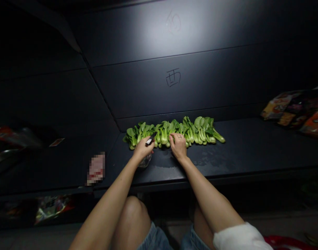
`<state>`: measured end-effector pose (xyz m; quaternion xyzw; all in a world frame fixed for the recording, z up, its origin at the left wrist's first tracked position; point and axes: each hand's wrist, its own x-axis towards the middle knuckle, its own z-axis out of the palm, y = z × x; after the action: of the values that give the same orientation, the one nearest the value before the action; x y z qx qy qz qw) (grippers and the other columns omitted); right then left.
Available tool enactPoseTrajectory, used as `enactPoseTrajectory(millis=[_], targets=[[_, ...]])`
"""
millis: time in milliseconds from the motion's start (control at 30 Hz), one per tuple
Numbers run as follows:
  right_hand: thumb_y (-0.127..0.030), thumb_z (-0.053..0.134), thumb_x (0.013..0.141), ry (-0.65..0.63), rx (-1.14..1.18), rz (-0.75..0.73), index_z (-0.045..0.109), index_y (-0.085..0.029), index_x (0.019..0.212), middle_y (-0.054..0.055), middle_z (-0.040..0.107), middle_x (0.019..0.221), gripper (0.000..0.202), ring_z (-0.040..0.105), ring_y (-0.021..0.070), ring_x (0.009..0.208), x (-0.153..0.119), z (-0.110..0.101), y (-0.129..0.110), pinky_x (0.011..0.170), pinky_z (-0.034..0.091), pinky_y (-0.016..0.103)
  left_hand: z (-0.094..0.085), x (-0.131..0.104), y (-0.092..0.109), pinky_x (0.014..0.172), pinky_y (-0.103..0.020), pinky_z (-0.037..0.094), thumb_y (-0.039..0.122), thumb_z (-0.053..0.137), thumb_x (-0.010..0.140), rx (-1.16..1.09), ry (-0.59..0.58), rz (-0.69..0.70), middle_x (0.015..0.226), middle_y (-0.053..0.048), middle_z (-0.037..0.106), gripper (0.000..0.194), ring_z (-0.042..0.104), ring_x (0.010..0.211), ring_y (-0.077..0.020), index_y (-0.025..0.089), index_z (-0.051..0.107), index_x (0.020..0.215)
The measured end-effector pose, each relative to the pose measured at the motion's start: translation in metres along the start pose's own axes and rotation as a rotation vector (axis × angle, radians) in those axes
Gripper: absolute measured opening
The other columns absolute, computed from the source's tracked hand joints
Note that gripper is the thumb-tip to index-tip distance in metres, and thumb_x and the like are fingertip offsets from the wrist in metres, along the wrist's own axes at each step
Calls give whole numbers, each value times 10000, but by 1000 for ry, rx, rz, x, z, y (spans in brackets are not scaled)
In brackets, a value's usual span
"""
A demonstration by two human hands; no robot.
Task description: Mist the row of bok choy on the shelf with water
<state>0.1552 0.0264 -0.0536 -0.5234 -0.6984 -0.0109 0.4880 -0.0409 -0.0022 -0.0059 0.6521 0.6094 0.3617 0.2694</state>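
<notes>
- Along the back edge of the surface (249, 149): greens (200, 132) in one crowded row, leaves mostly toward the back panel (138, 90), pale bases mostly toward the front edge. Row begins near the back left corner; at its right end one stalk slants outward.
- Left hand (142, 150): fingers closed round what looks like a bottle (145, 162), clear below, black top (151, 139) showing above the thumb; just in front of the row.
- Right hand (179, 146): over mid-row, fingers curled against the greens; cannot tell whether they grip or merely rest.
- Wet patch (205, 160) between row and front edge; greens probably damp and slippery.
- Handling, judged: light; stalks crisp, liable to snap; leaves soft, easily bruised. Best hold: the thick base, lightly pinched from the front.
- Packets (286, 107) toward the right end, well apart.
</notes>
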Motion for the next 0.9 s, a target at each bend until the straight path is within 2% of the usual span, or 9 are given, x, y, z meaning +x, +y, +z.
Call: enactPoseTrajectory(millis=[467, 667, 900], targets=[[-326, 388, 1000, -23, -29, 12, 692, -169, 1039, 114, 718, 1016, 345, 576, 245, 1002, 0, 2, 3, 909, 404, 364, 0, -2, 2, 531, -230, 480, 288, 601, 735, -30, 22, -19, 592, 36, 656, 230, 653, 494, -162, 196, 643, 941], [-344, 379, 1003, -10, -22, 17, 693, -170, 1039, 112, 717, 1017, 360, 578, 252, 999, -1, 5, 1, 903, 405, 357, -4, -5, 1, 546, -233, 485, 244, 576, 735, -27, 25, -39, 553, 41, 638, 179, 643, 467, -156, 190, 655, 887], [-330, 395, 999, -21, -18, 4, 688, -163, 1047, 112, 715, 1025, 340, 579, 249, 1010, -1, 6, 0, 925, 405, 357, -9, -11, 3, 561, -240, 487, 235, 570, 736, -72, 79, -41, 521, 52, 615, 171, 646, 471, -161, 183, 645, 880]])
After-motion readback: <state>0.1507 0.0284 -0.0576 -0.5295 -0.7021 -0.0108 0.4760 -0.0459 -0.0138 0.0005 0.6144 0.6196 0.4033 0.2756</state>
